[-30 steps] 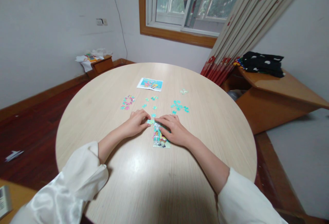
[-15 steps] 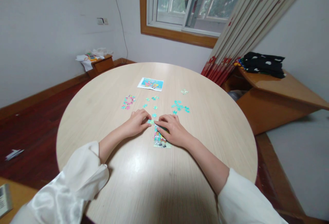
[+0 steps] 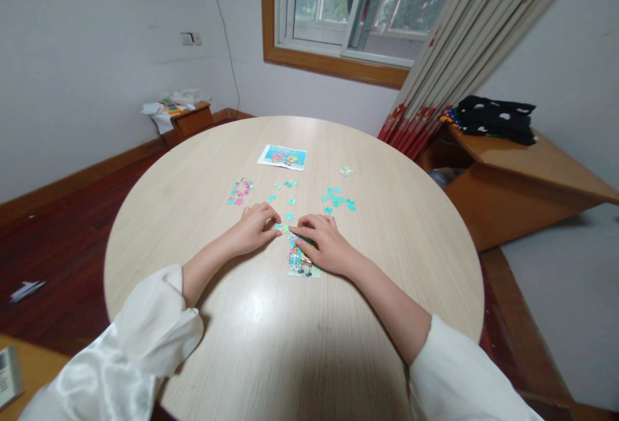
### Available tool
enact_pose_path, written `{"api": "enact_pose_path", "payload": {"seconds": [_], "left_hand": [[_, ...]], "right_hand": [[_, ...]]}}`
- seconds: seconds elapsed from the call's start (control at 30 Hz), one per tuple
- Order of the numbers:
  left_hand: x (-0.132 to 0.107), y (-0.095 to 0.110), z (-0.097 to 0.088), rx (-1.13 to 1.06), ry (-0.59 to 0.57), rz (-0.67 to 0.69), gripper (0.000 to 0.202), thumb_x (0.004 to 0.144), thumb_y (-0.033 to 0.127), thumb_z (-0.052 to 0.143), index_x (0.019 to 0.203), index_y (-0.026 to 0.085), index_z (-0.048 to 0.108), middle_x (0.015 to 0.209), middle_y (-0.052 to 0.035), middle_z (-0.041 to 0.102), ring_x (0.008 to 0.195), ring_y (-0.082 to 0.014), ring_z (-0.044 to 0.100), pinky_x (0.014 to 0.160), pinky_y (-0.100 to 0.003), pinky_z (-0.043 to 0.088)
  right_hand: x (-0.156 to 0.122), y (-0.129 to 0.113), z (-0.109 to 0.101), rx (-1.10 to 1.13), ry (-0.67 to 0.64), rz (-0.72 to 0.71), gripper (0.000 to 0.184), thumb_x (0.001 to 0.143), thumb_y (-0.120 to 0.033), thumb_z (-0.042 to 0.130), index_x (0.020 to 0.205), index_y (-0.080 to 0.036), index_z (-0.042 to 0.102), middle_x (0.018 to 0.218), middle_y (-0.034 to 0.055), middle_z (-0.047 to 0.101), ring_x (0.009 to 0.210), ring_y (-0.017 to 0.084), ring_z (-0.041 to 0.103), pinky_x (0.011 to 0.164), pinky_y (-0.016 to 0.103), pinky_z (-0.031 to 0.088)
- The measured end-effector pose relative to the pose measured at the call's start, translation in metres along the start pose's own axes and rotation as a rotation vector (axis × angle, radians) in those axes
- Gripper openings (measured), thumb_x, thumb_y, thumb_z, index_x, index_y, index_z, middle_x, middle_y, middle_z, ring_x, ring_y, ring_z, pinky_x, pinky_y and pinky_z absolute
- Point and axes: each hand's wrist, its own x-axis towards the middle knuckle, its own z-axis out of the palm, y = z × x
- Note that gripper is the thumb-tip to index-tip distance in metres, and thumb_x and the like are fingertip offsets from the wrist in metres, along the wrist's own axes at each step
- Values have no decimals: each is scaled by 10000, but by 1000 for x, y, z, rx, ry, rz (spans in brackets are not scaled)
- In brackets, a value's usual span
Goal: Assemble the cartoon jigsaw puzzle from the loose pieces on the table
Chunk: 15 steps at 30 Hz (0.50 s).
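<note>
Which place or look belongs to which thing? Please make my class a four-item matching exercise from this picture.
1. partly built puzzle
2. picture sheet
3. pink-patterned pieces
4. black patterned cloth

A. farthest left of the loose pieces
B. on the wooden furniture
C. partly covered by the right hand
D. mostly blue, with a white edge

Pairs: 1-C, 2-D, 3-A, 4-B

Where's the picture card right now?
In the head view, the card lies on the far part of the table, a little left of centre, with the pink pieces nearer, to its left.
</note>
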Motion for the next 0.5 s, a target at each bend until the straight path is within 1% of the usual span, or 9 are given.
{"api": "enact_pose_path", "payload": {"seconds": [0.3, 0.5], "left_hand": [[-1, 1, -2, 0, -26, 6, 171, 826, 309, 620, 931, 175, 619, 963, -64, 585, 947, -232, 529, 891, -402, 370], [0, 0, -1, -24, -26, 30, 167, 823, 325, 630, 921, 190, 616, 954, -52, 588, 948, -222, 522, 878, -378, 373]], "right_hand": [[0, 0, 0, 1, -5, 9, 293, 914, -237, 529, 1182, -238, 647, 1085, 94, 607, 1064, 219, 513, 946, 432, 314], [0, 0, 0, -7, 1, 0, 302, 913, -235, 531, 1194, -262, 641, 1091, 92, 602, 1069, 220, 512, 939, 429, 320]]}}
